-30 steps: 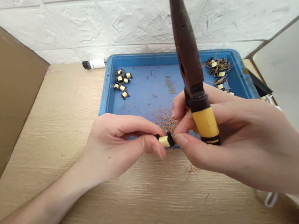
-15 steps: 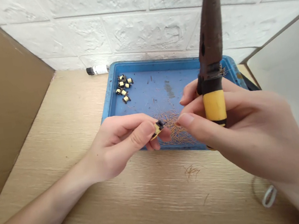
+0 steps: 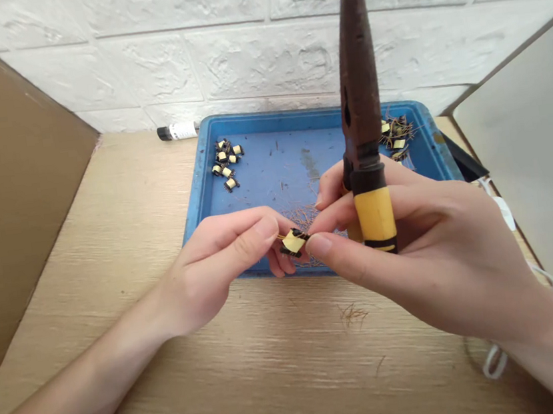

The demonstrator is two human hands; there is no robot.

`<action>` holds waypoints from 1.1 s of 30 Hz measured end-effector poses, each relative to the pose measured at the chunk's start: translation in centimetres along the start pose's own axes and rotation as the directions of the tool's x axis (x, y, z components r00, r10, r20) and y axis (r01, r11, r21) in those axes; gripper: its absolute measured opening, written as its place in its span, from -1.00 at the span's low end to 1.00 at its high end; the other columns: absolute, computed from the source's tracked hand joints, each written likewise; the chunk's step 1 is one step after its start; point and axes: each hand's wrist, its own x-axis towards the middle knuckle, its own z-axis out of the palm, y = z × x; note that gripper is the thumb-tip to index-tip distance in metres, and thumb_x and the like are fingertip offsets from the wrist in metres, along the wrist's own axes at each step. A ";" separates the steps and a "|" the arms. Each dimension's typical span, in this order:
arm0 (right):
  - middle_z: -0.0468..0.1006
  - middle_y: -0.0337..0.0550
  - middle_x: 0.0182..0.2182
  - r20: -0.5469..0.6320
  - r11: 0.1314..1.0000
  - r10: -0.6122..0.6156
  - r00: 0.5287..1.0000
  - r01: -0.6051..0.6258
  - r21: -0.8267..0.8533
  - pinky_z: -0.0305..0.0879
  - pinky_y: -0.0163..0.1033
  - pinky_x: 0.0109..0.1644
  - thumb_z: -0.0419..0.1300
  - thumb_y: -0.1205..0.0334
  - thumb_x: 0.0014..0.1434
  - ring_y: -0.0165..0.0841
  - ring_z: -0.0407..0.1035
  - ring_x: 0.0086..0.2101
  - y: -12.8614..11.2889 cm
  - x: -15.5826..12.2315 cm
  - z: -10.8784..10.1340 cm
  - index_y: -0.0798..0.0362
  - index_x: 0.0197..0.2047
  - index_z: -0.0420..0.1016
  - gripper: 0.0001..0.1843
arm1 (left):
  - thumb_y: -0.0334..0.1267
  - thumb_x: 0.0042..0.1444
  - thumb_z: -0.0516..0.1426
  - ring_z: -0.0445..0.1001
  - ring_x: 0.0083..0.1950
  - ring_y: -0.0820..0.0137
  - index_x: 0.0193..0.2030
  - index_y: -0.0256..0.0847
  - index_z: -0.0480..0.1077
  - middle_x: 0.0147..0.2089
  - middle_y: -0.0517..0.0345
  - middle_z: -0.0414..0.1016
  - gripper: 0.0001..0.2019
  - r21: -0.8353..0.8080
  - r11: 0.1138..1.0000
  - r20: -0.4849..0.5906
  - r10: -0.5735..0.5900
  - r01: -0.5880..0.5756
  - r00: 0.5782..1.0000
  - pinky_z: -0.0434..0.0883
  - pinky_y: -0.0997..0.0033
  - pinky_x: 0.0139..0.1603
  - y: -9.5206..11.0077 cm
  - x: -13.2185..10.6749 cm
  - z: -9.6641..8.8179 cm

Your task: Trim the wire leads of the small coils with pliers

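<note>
Between my two hands is a small transformer [image 3: 293, 240] with a black bobbin, yellow tape and metal pins. My left hand [image 3: 222, 260] is closed at its left side, where thin copper wires reach the thumb. The fingers of that hand curl partly behind the part. My right hand [image 3: 427, 242] has a pair of long-nose pliers [image 3: 357, 76] tucked in its grip, brown jaws pointing up and yellow-black handles in the palm. With thumb and forefinger, this same hand also pinches the transformer's right end.
Behind the hands lies a blue tray [image 3: 266, 122]. Several transformers [image 3: 225, 163] sit at its left, more with wires [image 3: 398, 143] at its right. Wire clippings [image 3: 302, 216] lie in front and on the table [image 3: 178, 393]. A black-capped bottle [image 3: 177, 132] lies by the wall.
My right hand has moved left with the pliers, and its fingertips now meet the transformer. The transformer has turned, showing more yellow tape. Wired transformers at the tray's right have come into view.
</note>
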 end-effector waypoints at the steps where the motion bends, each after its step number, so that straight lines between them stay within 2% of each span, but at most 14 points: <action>1: 0.59 -0.34 -0.34 0.001 1.000 0.010 1.000 -0.010 -0.007 0.50 -0.38 -0.13 0.39 0.33 0.17 -0.48 0.47 -0.28 0.0 0.0 0.0 -0.13 -0.46 0.67 -0.80 | -0.18 0.32 0.25 0.58 -0.27 0.35 -0.21 -0.20 0.64 -0.31 0.10 0.64 -0.83 -0.005 1.000 -0.022 -0.003 0.003 1.000 0.56 0.43 -0.20 0.0 0.0 0.0; 2: 0.58 -0.34 -0.35 0.002 1.000 0.017 1.000 -0.017 -0.011 0.50 -0.39 -0.15 0.38 0.34 0.16 -0.49 0.47 -0.29 0.0 0.1 0.0 -0.13 -0.47 0.67 -0.80 | -0.23 0.26 0.28 0.58 -0.26 0.35 -0.17 -0.18 0.65 -0.29 0.12 0.66 -0.88 -0.001 1.000 -0.038 -0.003 0.003 0.999 0.57 0.43 -0.21 0.0 0.0 0.1; 5: 0.56 -0.33 -0.37 0.004 0.999 0.044 0.999 -0.044 -0.021 0.46 -0.44 -0.25 0.36 0.35 0.15 -0.53 0.46 -0.33 0.1 0.1 0.0 -0.10 -0.47 0.67 -0.80 | -0.33 0.12 0.34 0.56 -0.31 0.37 -0.15 -0.17 0.63 -0.29 0.15 0.65 -0.85 0.071 0.997 -0.076 0.046 -0.040 0.996 0.55 0.45 -0.30 0.1 -0.1 0.5; 10: 0.54 -0.29 -0.35 0.003 0.998 0.057 0.998 -0.056 -0.038 0.44 -0.41 -0.29 0.34 0.33 0.17 -0.51 0.47 -0.34 0.3 0.1 0.0 -0.05 -0.44 0.66 -0.84 | -0.36 0.13 0.35 0.59 -0.32 0.42 -0.25 -0.20 0.60 -0.31 0.18 0.66 -0.95 0.224 0.972 -0.157 0.113 -0.076 0.981 0.59 0.49 -0.26 0.0 0.0 1.1; 15: 0.54 -0.28 -0.36 0.004 0.996 0.079 0.997 -0.079 -0.048 0.39 -0.38 -0.32 0.32 0.30 0.21 -0.49 0.43 -0.35 0.2 0.4 -0.1 -0.03 -0.54 0.52 -0.72 | -0.37 0.11 0.36 0.61 -0.36 0.46 -0.29 -0.18 0.61 -0.35 0.22 0.68 -0.95 0.195 0.977 -0.229 0.132 -0.087 0.964 0.57 0.55 -0.32 -0.2 0.2 1.2; 19: 0.49 -0.26 -0.39 0.011 0.986 0.092 0.996 -0.090 -0.143 0.39 -0.31 -0.30 0.23 0.22 0.29 -0.49 0.32 -0.45 0.1 0.5 -0.6 0.01 -0.62 0.41 -0.57 | -0.33 0.14 0.35 0.62 -0.38 0.45 -0.27 -0.17 0.61 -0.35 0.22 0.69 -0.97 0.164 0.983 -0.268 0.127 -0.085 0.955 0.57 0.55 -0.37 -0.3 0.4 1.2; 23: 0.50 -0.25 -0.38 0.048 0.985 0.101 0.994 -0.093 -0.144 0.41 -0.28 -0.27 0.25 0.14 0.31 -0.45 0.35 -0.42 0.1 0.6 -0.9 -0.01 -0.60 0.47 -0.57 | -0.30 0.14 0.36 0.61 -0.39 0.45 -0.28 -0.19 0.61 -0.38 0.22 0.68 -0.95 0.181 0.979 -0.266 0.141 -0.094 0.954 0.56 0.55 -0.38 -0.3 0.5 1.2; 28: 0.56 -0.23 -0.32 0.028 0.991 0.116 0.993 -0.113 -0.070 0.42 -0.31 -0.35 0.38 0.13 0.18 -0.41 0.45 -0.35 0.1 0.4 -0.5 -0.12 -0.46 0.67 -0.83 | -0.34 0.11 0.37 0.62 -0.37 0.49 -0.30 -0.19 0.61 -0.36 0.24 0.69 -0.96 0.145 0.983 -0.238 0.142 -0.110 0.961 0.55 0.59 -0.36 -0.2 0.5 1.3; 33: 0.55 -0.18 -0.31 -0.004 0.988 0.155 0.988 -0.155 -0.030 0.45 -0.34 -0.40 0.36 0.18 0.14 -0.41 0.47 -0.35 -0.1 0.5 -0.2 -0.05 -0.56 0.58 -0.76 | -0.32 0.07 0.41 0.65 -0.35 0.41 -0.30 -0.19 0.60 -0.38 0.22 0.67 -0.91 0.163 0.983 -0.223 0.124 -0.088 0.967 0.57 0.52 -0.36 -0.2 0.4 1.1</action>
